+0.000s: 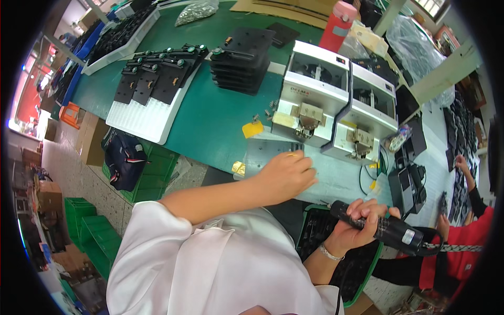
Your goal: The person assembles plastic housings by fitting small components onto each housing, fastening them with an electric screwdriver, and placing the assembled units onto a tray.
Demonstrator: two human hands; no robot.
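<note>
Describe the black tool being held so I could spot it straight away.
Find the two pale machines side by side on the table, then look toward the person to their right hand. The black tool lies in it. Unlike the boxy black device beyond it, this is a rounded cylinder with a small pale label near its thick end.

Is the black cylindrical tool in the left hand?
No, the right hand is wrapped around the black cylindrical tool.
</note>
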